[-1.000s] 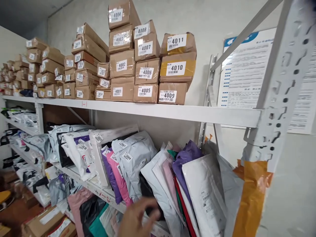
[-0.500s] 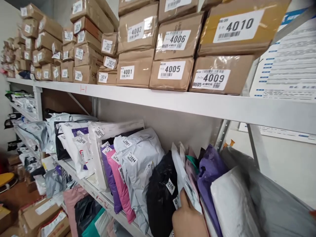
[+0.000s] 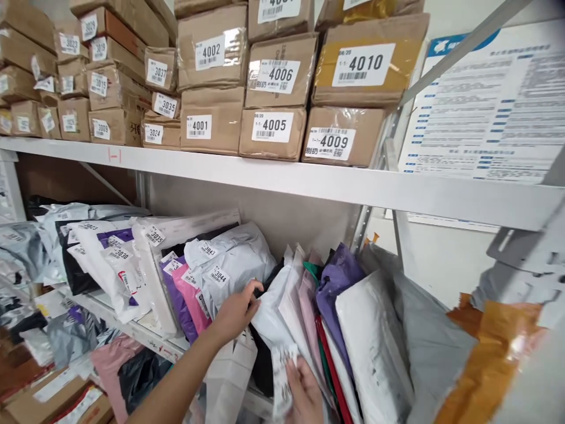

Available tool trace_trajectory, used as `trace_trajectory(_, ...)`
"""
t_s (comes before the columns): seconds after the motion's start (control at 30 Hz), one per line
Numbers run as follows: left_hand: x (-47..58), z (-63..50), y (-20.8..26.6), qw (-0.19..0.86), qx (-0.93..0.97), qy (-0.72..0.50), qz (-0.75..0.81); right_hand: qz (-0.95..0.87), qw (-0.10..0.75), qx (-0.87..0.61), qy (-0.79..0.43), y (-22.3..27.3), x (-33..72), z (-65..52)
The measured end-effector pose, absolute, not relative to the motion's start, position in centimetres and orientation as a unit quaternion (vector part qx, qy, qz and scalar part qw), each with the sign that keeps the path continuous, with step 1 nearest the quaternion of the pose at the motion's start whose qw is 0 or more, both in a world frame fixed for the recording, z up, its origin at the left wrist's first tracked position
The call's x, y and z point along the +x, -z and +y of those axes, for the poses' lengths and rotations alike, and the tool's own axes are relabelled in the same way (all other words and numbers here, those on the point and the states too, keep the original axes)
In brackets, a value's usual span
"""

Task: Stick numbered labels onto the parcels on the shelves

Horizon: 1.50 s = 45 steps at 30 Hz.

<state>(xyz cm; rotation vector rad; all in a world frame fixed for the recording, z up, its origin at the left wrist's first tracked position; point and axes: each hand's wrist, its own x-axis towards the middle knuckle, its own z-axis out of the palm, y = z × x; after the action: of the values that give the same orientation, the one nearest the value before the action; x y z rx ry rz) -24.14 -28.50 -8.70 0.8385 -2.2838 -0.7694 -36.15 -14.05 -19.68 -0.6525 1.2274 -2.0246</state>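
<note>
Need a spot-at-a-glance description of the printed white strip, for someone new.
Start at the white shelf beam under the brown cartons. In the row of mailers below, find the pale mailer just right of the left hand; low before it, the right hand pinches the white strip. Its narrow shape and blurred dark print set it apart from that bulky mailer.

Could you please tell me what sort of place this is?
Probably a parcel storeroom or pickup point: numbered cardboard boxes line the upper shelf, and labelled mailing bags sit below.
</note>
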Motion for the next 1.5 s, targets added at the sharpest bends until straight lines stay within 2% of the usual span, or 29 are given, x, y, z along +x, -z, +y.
trace_trajectory(0.07,-24.2,-28.6,8.5,0.257,0.251,0.29,-0.887,0.407,0.372,-0.22,0.805,17.8,-34.6,-16.3)
trace_trajectory(0.2,-24.0,-28.8,7.7,0.234,0.222,0.355,-0.877,0.39,0.362,-0.185,0.826,16.0,-33.1,-19.3)
trace_trajectory(0.3,-24.1,-28.7,7.0,0.226,0.235,0.339,-0.882,0.408,0.358,-0.19,0.818,16.0,-33.1,-20.0)
trace_trajectory(0.53,-25.4,-28.9,7.7,0.248,0.28,0.289,-0.881,0.471,0.269,-0.178,0.821,16.7,-33.3,-21.1)
trace_trajectory(0.67,-25.9,-28.8,8.2,0.261,0.295,0.262,-0.881,0.41,0.33,-0.234,0.818,17.6,-33.2,-21.3)
trace_trajectory(0.83,-25.9,-28.2,7.9,0.258,0.302,0.237,-0.886,0.425,0.372,-0.179,0.806,17.7,-33.0,-19.9)
trace_trajectory(1.07,-26.0,-27.3,7.5,0.221,0.323,0.168,-0.905,0.404,0.459,-0.258,0.748,18.0,-33.6,-14.9)
trace_trajectory(1.13,-26.1,-26.7,6.9,0.219,0.335,0.139,-0.906,0.411,0.454,-0.26,0.747,18.1,-33.9,-13.8)
trace_trajectory(1.23,-26.5,-25.7,5.1,0.256,0.354,0.103,-0.894,0.41,0.391,-0.262,0.782,17.3,-34.7,-13.4)
trace_trajectory(1.3,-27.1,-25.4,3.7,0.243,0.339,0.154,-0.896,0.401,0.374,-0.278,0.789,16.0,-35.4,-14.1)
trace_trajectory(1.4,-28.3,-26.1,2.5,0.171,0.287,0.262,-0.905,0.371,0.388,-0.295,0.791,14.3,-36.3,-16.1)
trace_trajectory(1.5,-29.0,-27.6,2.5,0.12,0.228,0.312,-0.915,0.338,0.373,-0.271,0.821,13.7,-36.6,-18.2)
